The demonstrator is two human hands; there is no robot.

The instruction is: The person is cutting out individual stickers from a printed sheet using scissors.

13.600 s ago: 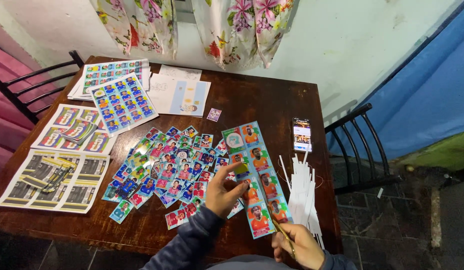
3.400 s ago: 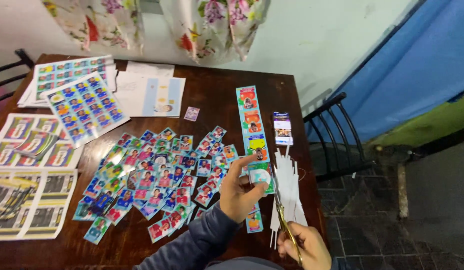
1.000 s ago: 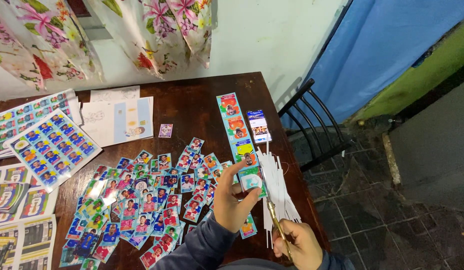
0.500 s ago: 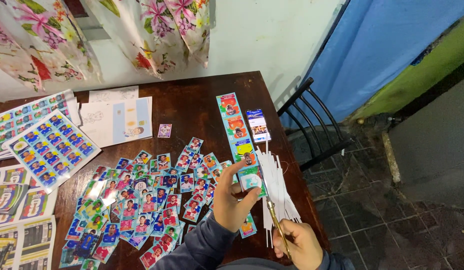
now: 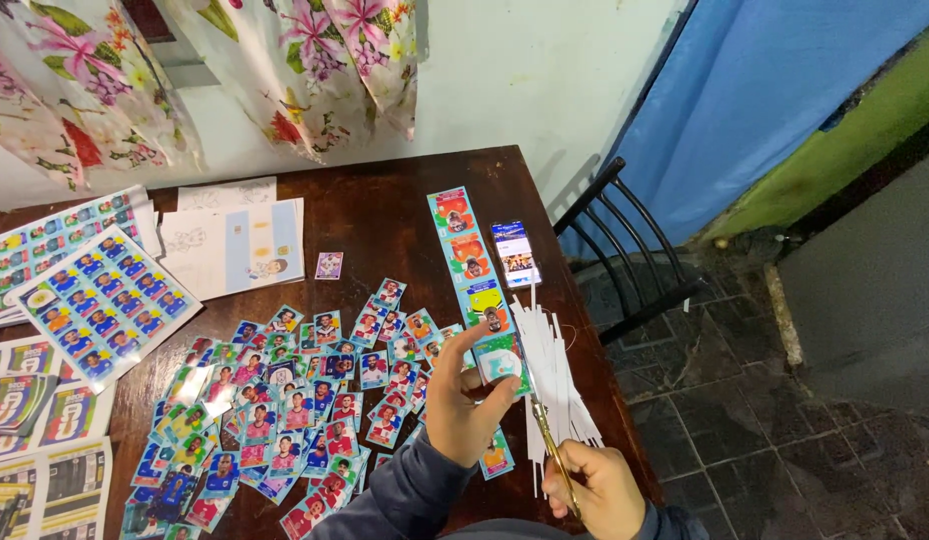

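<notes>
**Mid-cut: scissors at a strip of picture cards**

Down at the near edge of the dark wooden counter (image 5: 385,215), the left hand (image 5: 463,400) pinches the near end of a long strip of colourful cards (image 5: 475,280), thumb and fingers closed on it. That strip runs away toward the far side, lying flat right of centre. The right hand (image 5: 593,490) is closed around the handles of yellow-handled scissors (image 5: 547,440), whose blades point up along the strip's right edge. Just right of the blades lies a heap of thin white paper offcuts (image 5: 557,375). A phone (image 5: 516,253) with a lit screen rests beside the strip's far part. Left of the hands, loose cut cards (image 5: 285,400) spread in a wide scatter. Uncut printed sheets (image 5: 95,300) lie at the far left.
</notes>
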